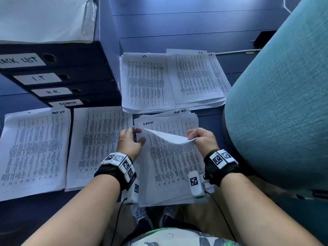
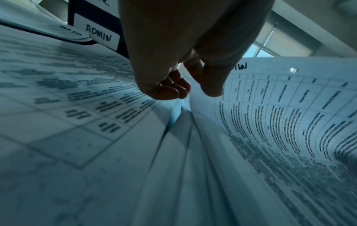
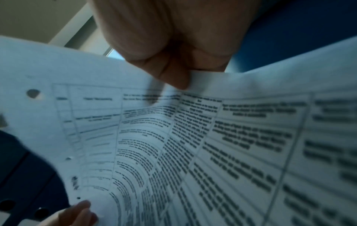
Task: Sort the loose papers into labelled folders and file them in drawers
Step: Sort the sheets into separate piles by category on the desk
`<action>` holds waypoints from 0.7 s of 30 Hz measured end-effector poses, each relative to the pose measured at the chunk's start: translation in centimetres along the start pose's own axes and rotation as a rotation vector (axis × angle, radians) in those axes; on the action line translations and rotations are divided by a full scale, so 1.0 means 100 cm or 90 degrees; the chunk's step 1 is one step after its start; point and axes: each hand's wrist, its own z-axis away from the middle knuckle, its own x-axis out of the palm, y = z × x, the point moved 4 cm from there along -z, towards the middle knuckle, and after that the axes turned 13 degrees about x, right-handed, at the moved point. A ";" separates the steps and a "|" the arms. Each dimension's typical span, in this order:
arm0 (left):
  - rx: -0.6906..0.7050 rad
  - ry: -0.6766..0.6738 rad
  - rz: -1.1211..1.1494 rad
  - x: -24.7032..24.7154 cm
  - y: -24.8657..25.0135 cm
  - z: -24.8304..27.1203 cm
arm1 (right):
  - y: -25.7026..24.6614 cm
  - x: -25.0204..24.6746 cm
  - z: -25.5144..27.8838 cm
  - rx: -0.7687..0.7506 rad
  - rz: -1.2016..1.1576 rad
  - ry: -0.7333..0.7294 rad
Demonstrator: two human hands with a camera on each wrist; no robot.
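Observation:
An unsorted paper pile (image 1: 174, 167) lies on the floor in front of me. Its top sheet (image 1: 168, 137), marked ADMIN, is lifted and curls upward. My right hand (image 1: 192, 138) pinches its top right corner, thumb on the printed side (image 3: 183, 82). My left hand (image 1: 139, 135) holds the left edge, thumb on one face and curled fingers on the other (image 2: 193, 91). Sorted piles lie around: TASK LIST (image 1: 33, 150), an unlabelled-looking pile (image 1: 99, 144), I.T. (image 1: 145, 80), H.R. (image 1: 195, 77). Dark binders (image 1: 58, 77) labelled TASK LIST, I.T, H.R., ADMIN are stacked at the left.
A teal upholstered seat (image 1: 276, 103) crowds the right side. A white plastic-wrapped pack (image 1: 44, 18) sits on top of the binders. A cable and black plug (image 1: 264, 39) lie at the far right. My shoes (image 1: 142, 213) are just below the pile.

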 end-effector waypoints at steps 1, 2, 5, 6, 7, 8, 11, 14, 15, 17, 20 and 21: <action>0.004 0.024 0.025 -0.003 -0.001 0.000 | 0.000 0.001 0.000 0.002 -0.009 -0.011; 0.006 0.042 0.053 -0.004 -0.003 -0.001 | -0.001 0.002 0.000 0.002 -0.011 -0.022; 0.001 0.058 0.127 -0.007 -0.006 -0.001 | -0.006 0.003 0.001 0.015 -0.052 -0.078; -0.003 0.055 0.126 -0.007 -0.007 -0.001 | -0.008 0.003 0.001 0.022 -0.075 -0.104; -0.013 0.049 0.111 -0.007 -0.010 -0.002 | -0.008 0.003 0.001 0.030 -0.084 -0.120; -0.030 0.043 0.101 -0.007 -0.010 -0.002 | -0.009 0.002 0.000 0.028 -0.081 -0.119; -0.049 0.046 0.133 -0.012 -0.018 0.000 | -0.010 -0.009 -0.009 -0.044 0.142 0.089; -0.060 0.051 0.132 -0.018 -0.024 0.001 | -0.012 -0.011 -0.012 -0.052 0.370 0.227; -0.064 0.053 0.146 -0.018 -0.026 0.001 | -0.009 -0.008 -0.013 -0.021 0.406 0.210; -0.068 0.053 0.184 -0.020 -0.028 0.001 | -0.003 -0.003 -0.015 0.030 0.440 0.176; -0.083 0.057 0.239 -0.018 -0.026 0.003 | -0.001 -0.003 -0.017 0.028 0.407 0.195; -0.079 0.060 0.257 -0.017 -0.026 0.004 | 0.000 -0.004 -0.017 0.029 0.387 0.208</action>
